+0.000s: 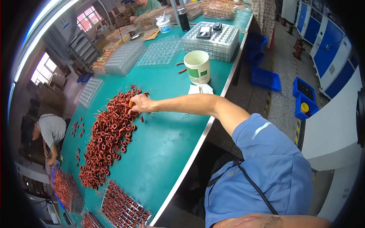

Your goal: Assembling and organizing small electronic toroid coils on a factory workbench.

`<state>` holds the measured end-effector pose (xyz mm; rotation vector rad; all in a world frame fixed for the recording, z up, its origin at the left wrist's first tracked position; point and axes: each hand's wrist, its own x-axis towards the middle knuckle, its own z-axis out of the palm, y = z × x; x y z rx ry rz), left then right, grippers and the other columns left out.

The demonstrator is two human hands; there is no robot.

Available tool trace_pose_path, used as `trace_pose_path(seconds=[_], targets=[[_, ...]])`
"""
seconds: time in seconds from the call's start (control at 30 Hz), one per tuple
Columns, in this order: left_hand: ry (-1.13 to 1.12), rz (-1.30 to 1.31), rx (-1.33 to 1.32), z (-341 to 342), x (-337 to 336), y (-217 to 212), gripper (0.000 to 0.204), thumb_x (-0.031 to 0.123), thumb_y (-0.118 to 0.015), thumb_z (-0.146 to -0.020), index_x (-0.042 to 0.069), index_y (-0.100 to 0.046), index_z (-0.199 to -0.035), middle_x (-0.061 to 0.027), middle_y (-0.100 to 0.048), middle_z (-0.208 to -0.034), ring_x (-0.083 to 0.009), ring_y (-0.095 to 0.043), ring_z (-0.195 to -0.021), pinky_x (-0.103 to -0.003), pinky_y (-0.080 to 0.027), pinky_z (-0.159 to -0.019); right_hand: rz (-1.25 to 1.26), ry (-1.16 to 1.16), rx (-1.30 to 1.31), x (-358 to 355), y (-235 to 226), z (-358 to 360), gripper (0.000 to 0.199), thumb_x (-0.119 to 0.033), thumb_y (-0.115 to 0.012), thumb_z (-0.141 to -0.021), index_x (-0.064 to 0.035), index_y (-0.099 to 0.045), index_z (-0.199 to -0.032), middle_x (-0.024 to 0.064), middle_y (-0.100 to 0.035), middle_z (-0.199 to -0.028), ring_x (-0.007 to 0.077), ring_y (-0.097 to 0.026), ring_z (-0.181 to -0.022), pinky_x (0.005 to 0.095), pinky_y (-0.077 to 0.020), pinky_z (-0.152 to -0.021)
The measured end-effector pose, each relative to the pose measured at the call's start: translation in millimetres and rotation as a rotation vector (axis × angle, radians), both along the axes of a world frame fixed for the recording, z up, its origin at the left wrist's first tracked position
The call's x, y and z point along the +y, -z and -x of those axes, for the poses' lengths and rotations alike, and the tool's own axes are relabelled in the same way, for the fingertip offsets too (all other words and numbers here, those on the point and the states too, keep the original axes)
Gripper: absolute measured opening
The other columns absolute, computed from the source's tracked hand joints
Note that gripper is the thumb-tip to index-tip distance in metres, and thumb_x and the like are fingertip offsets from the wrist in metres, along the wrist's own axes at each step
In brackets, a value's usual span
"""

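Note:
A long heap of reddish-brown copper coil rings [108, 138] lies on the green table [163, 152]. My right hand [140, 103] reaches out to the heap's upper end, its fingertips pinched on a coil ring at the pile's edge. My left forearm [262, 221] lies along the lower edge of the picture. Only a sliver of my left hand [147, 226] shows, beside a clear tray filled with coils [123, 209], and its fingers are cut off.
A white bucket [197, 67] and a white cloth [200, 89] stand beyond my hand, with red-handled pliers [181, 67] and stacked clear trays [211, 40] behind. A co-worker in a striped shirt [51, 131] bends at the left. Blue bins [266, 78] sit on the floor.

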<state>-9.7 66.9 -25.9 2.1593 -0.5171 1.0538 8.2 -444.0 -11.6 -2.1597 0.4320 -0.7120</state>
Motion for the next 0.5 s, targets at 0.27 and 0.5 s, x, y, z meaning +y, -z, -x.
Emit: trace_pose_path(seconds=[0.27, 0.5], targets=[[0.740, 0.588, 0.866, 33, -102, 31, 0.031, 0.016, -0.047, -0.099, -0.002, -0.047, -0.124, -0.0137, -0.058, -0.106, -0.0182, -0.057, -0.091, -0.028, -0.047, -0.078, 0.048, -0.419, -0.320, 66, -14, 26, 0.023, -0.004, -0.063, -0.073, -0.0031, -0.065, -0.096, 0.0089, -0.070, -0.083, 0.0182, -0.067, -0.075, 0.0308, -0.0542, -0.063], [0.944, 0.670, 1.004, 43, -166, 21, 0.042, 0.039, -0.043, -0.101, 0.002, -0.048, -0.120, -0.0024, -0.056, -0.079, -0.0106, -0.052, -0.067, -0.023, -0.042, -0.061, 0.107, -0.799, -0.357, 195, 2, 86, 0.018, -0.007, -0.055, -0.085, 0.0011, -0.059, -0.101, 0.0182, -0.061, -0.092, 0.0331, -0.062, -0.086, 0.0389, -0.0514, -0.074]])
